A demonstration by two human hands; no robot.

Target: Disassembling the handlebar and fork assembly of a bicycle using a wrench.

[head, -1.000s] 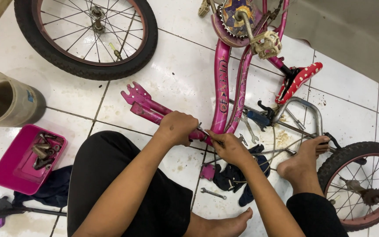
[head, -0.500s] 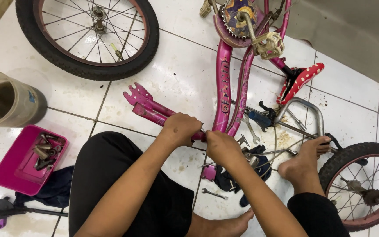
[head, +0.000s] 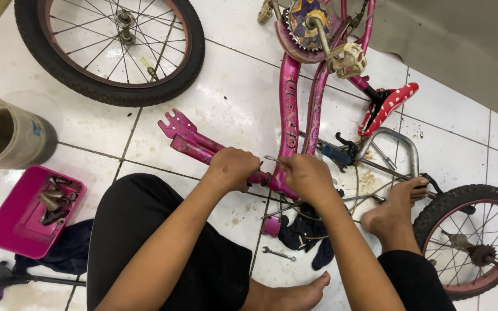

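My left hand (head: 233, 168) is closed in a fist around the pink fork (head: 203, 147), gripping it just where the fork meets the pink bike frame (head: 289, 109). My right hand (head: 305, 175) sits just beside it on the frame's front end, fingers curled and pinching a thin metal tool (head: 271, 159) that pokes out toward my left hand — what kind of tool it is, I cannot tell.

The fork's two legs point away toward the left, its flat ends lying on the white tiled floor (head: 231, 92). The frame runs up from my hands to the crank and pedal (head: 347, 59) near the top edge of the floor. To the right of it lie the red spotted saddle (head: 388, 108) and a curved silver handlebar (head: 402, 147).

My right foot (head: 396, 210) rests by the handlebar, just beside a wheel (head: 471, 242) in the bottom right corner. A small wrench (head: 278, 253) lies on the tiles below my hands, near a dark rag (head: 304, 230).

A loose wheel (head: 110, 49) lies in the top left corner. At the left edge stand a grey bucket (head: 7, 135) and — just below it — a pink tray (head: 27, 210) holding metal parts
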